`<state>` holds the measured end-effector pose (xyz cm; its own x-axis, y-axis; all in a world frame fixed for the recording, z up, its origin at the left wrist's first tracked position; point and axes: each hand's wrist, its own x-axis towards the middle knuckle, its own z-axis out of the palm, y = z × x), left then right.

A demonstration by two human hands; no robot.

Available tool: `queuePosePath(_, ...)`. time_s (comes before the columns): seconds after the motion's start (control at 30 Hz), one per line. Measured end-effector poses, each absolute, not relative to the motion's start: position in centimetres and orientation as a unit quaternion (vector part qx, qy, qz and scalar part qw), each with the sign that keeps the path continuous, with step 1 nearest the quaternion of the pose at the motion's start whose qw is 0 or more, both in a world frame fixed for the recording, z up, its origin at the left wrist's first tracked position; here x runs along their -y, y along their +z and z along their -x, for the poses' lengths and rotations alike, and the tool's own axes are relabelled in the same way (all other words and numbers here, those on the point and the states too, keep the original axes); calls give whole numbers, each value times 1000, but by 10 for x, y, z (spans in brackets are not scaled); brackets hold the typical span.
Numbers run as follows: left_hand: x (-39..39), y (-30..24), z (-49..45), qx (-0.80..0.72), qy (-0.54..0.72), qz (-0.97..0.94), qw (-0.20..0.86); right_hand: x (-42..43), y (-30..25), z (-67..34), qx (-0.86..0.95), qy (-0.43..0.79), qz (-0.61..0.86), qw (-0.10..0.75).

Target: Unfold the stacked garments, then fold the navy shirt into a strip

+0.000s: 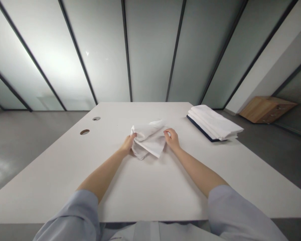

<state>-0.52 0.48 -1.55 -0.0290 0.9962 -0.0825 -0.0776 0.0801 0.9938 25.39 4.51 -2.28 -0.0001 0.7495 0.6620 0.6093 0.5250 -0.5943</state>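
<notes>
A crumpled white cloth [150, 139] is held over the middle of the white table [150, 187], its lower corners hanging loose. On its left side my left hand [128, 143] is closed, with the thumb over a bunched fold. My right hand [172, 138] pinches the cloth's right edge between thumb and fingertips. The kind of cloth item cannot be made out, since it is folded over itself.
To the right on the table lies a stack of folded white cloths [213, 121] with a dark navy piece [200, 129] beneath. Two round holes [84, 132] pierce the tabletop at left. Frosted glass panels [150, 50] stand behind, and a wooden cabinet [267, 108] stands on the floor at right.
</notes>
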Motion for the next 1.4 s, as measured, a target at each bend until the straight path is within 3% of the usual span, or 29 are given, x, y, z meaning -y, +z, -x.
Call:
queuePosePath(0.17,-15,-17,11,-556,590,-375,450,-44,-27,-247,773,60,455,438)
queuePosePath(0.33,-13,-11,25,-649,549,-516,103,-40,-28,-241,809,44,448,378)
queuePosePath(0.4,-9,-8,25,-637,478,-603,41,-41,-27,-243,803,31,457,382)
queuePosePath(0.53,-8,-10,18,-581,326,-734,130,-44,-27,-247,771,17,487,410)
queuePosePath(0.77,-17,-17,26,-541,278,-760,230,-54,-32,-258,669,-8,597,443)
queuePosePath(1.03,-5,-10,28,-460,102,-865,172,-75,-40,-286,518,134,701,472)
queuePosePath(1.23,2,-9,12,-498,161,-848,81,-74,-39,-282,519,210,594,578)
queuePosePath(1.3,-1,-10,11,-525,202,-818,118,-75,-38,-282,496,239,568,612)
queuePosePath(1.4,-9,-11,14,-588,348,-681,263,-79,-37,-283,433,298,546,653)
